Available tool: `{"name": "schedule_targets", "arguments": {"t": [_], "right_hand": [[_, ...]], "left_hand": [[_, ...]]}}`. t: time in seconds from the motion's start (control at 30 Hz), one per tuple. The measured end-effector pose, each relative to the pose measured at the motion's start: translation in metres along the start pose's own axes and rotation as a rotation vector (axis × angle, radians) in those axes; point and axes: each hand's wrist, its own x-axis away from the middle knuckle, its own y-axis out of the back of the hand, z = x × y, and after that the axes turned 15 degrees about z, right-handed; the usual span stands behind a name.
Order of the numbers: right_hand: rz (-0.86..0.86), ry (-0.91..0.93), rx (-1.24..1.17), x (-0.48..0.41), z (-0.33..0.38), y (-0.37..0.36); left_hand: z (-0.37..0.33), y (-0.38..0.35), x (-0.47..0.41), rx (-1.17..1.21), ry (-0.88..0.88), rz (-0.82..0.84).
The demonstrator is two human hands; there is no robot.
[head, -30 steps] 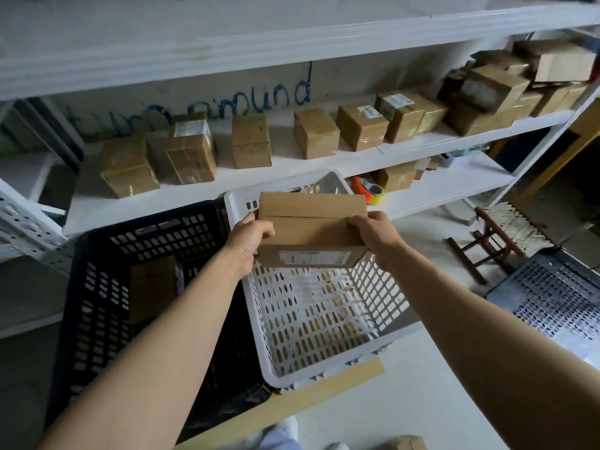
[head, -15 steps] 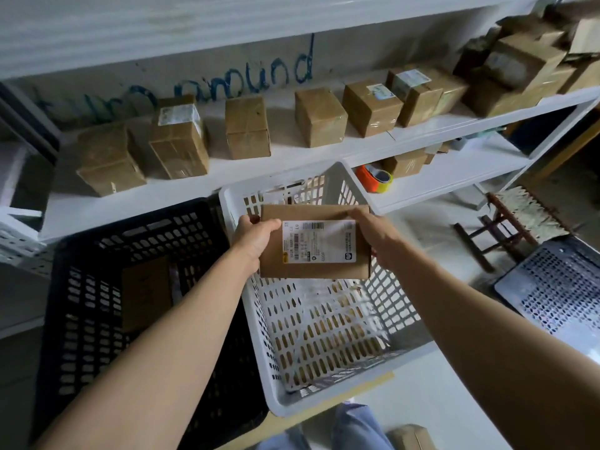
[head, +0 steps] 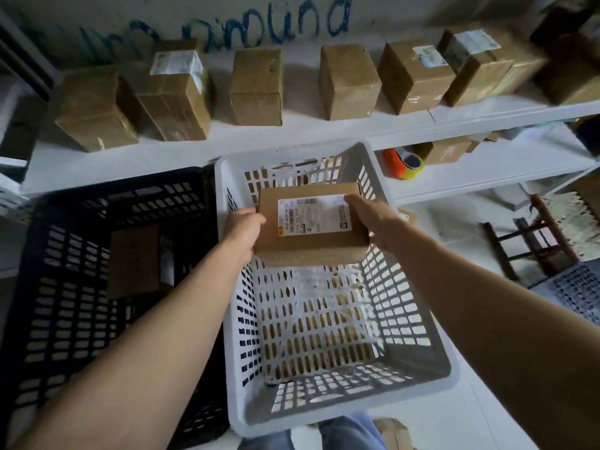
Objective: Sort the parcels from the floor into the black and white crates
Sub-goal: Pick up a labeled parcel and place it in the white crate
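Over the white crate (head: pixel 324 414), label-up parcel (head: pixel 310 224) clamped at opposite edges by left hand (head: pixel 243 227) and right hand (head: pixel 373 222), clear of the mesh floor; best lowered flat, level, well inside the walls before letting go.

White shelving (head: pixel 324 134) along a pale wall (head: pixel 97 14) with blue scrawl (head: pixel 269 27), brown boxes (head: pixel 256 87) in a row, tape rolls (head: pixel 404 164) below, wooden stool (head: pixel 532 241) on pale floor (head: pixel 454 235), dim light
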Motion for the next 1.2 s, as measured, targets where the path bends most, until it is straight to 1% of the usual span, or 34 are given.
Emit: {"name": "schedule_targets", "arguments": {"t": [0.07, 0.13, 0.27, 0.4, 0.57, 0.77, 0.97, 1.07, 1.2], "right_hand": [[0.018, -0.023, 0.041, -0.013, 0.0, 0.001], [0.03, -0.045, 0.073, -0.029, -0.003, 0.001], [0.066, -0.086, 0.05, -0.056, -0.012, -0.005], [0.066, -0.093, 0.082, -0.087, -0.018, -0.012], [0.032, -0.07, 0.145, -0.128, -0.028, -0.022], [0.031, -0.059, 0.148, -0.154, -0.043, -0.029], [0.011, -0.068, 0.139, -0.167, -0.052, -0.028], [0.015, -0.052, 0.145, -0.173, -0.051, -0.03], [-0.01, -0.112, 0.186, -0.177, -0.055, -0.03]], "left_hand": [[0.001, -0.002, -0.006, 0.01, 0.035, -0.013], [0.004, -0.005, -0.013, 0.016, 0.061, 0.013], [0.011, -0.014, -0.028, 0.078, 0.137, 0.036], [0.028, -0.016, -0.047, 0.145, 0.23, -0.009], [0.05, -0.02, -0.071, 0.148, 0.283, -0.135], [0.072, -0.018, -0.106, 0.173, 0.267, -0.147], [0.076, -0.021, -0.116, 0.184, 0.224, -0.16], [0.078, -0.022, -0.119, 0.186, 0.251, -0.213], [0.076, -0.021, -0.123, 0.209, 0.221, -0.276]]}}
